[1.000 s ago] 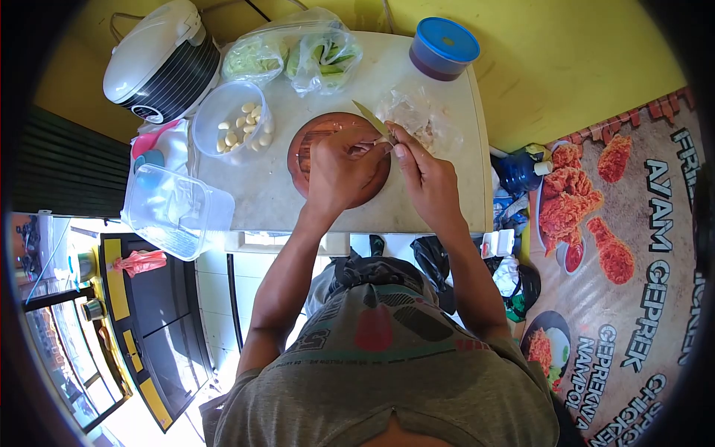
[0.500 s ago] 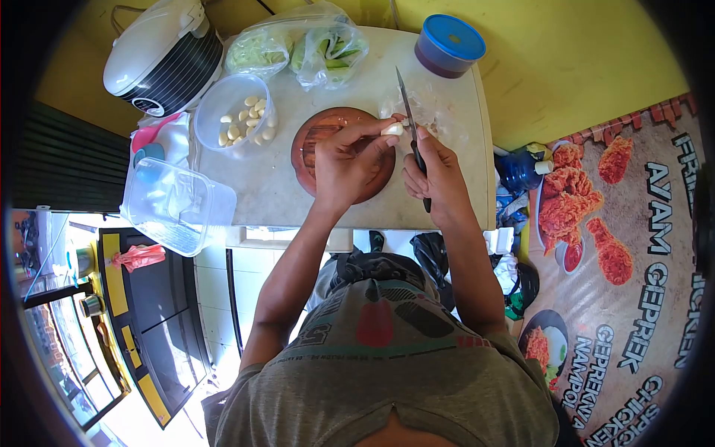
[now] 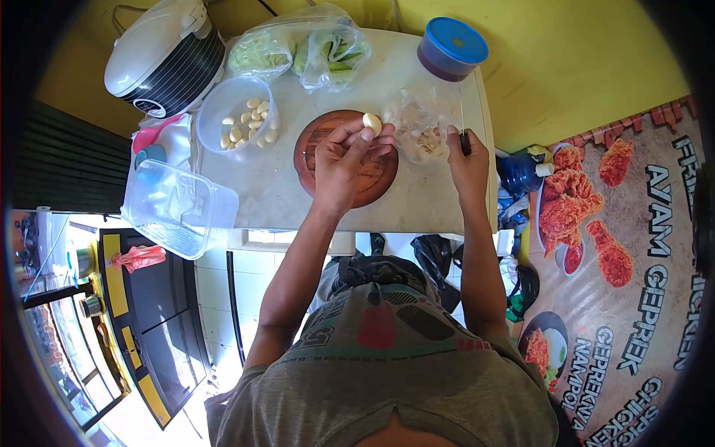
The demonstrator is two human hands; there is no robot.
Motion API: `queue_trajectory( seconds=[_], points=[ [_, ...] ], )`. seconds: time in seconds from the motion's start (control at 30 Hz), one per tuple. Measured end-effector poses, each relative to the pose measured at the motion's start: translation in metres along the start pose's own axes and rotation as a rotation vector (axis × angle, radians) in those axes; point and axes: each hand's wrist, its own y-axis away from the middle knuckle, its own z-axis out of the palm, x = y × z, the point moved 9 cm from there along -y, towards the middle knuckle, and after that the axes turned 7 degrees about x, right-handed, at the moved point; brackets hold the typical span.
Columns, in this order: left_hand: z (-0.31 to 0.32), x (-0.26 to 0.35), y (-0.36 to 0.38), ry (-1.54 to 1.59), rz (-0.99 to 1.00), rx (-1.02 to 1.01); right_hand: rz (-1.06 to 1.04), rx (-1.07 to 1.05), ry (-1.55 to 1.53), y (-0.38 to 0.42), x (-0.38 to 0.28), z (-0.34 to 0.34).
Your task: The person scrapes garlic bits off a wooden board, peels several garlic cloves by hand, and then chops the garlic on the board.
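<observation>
Your right hand (image 3: 468,160) swung knife (image 3: 462,128) away from clove. Left hand (image 3: 344,160) pinches peeled garlic clove (image 3: 372,122) at fingertips; light pinch, clove may drop onto cutting board (image 3: 376,182) below. Right fist closed on knife, blade upright.

garlic clove (image 3: 372,122): was pale cream
cutting board (image 3: 376,181): was reddish brown, round
tabletop (image 3: 272,195): was off-white, faintly mottled
bowl of cloves (image 3: 237,115): was clear, cream cloves inside
jar (image 3: 451,49): had a blue lid, dark red body
rice cooker (image 3: 164,56): was white with black stripes
wall (image 3: 566,59): was yellow
shirt (image 3: 387,372): was grey with a red print
</observation>
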Motion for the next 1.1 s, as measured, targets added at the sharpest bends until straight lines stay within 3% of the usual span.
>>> queue_trajectory(
  seconds=[0.23,0.33,0.47,0.63,0.7,0.8,0.83,0.9,1.1],
  points=[
    [0.006,0.014,0.003,-0.193,0.125,-0.012,-0.071,-0.077,0.203,-0.012,-0.004,0.012],
    [0.008,0.021,0.004,-0.312,0.267,-0.02,0.058,-0.074,0.385,-0.013,0.01,0.008],
    [0.008,0.024,0.006,-0.408,0.328,-0.005,-0.03,-0.081,0.203,-0.01,0.001,0.009],
    [0.01,0.016,0.005,-0.487,0.259,-0.016,-0.094,-0.101,-0.116,0.01,-0.047,0.002],
    [0.011,0.014,0.004,-0.466,0.232,-0.022,-0.04,-0.344,-0.33,0.028,-0.069,0.012],
    [0.015,0.014,0.004,-0.42,0.181,-0.032,-0.034,-0.502,-0.401,0.043,-0.076,0.022],
    [0.015,0.013,0.005,-0.397,0.154,-0.03,-0.032,-0.499,-0.401,0.045,-0.081,0.022],
    [0.014,0.012,0.004,-0.401,0.157,-0.052,-0.234,-0.522,-0.285,0.051,-0.106,0.02],
    [0.014,0.006,0.003,-0.376,0.125,-0.081,-0.322,-0.487,-0.325,0.053,-0.115,0.02]
  ],
)
